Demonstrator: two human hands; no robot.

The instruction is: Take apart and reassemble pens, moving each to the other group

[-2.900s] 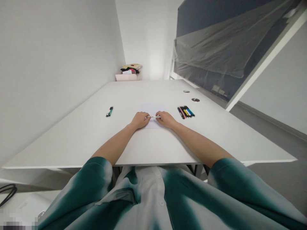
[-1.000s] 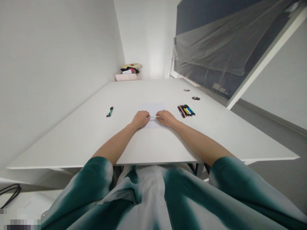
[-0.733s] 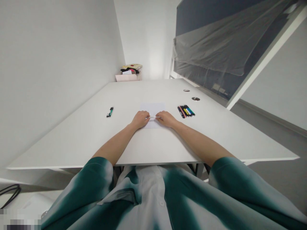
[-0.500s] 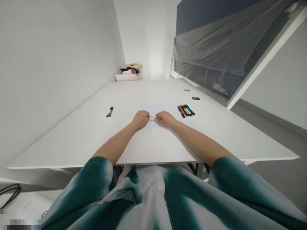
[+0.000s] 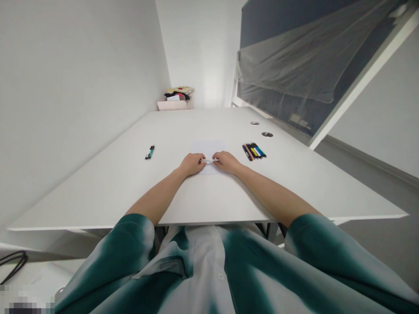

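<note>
A thin white pen (image 5: 209, 160) lies level between my two hands, over a white sheet of paper (image 5: 210, 170) on the table. My left hand (image 5: 193, 164) has its fingers closed around the pen's left end. Its right end is pinched by my right hand (image 5: 225, 162). Fingers cover both tips of the pen, so I cannot see them. To the right of my right hand lies a row of several coloured pens (image 5: 254, 151), side by side. Farther left are teal-and-black pens (image 5: 149, 152), lying close together.
The white table (image 5: 114, 187) runs along a wall on the left. At its far end stands a pale box (image 5: 172, 105) with cloth-like items in it. Two round metal-rimmed fittings (image 5: 267, 134) are set near the right edge. A plastic-covered dark panel (image 5: 294, 65) rises beyond that edge.
My left hand has shifted slightly down, and a little more of the white pen shows between my hands. My right hand has barely moved.
</note>
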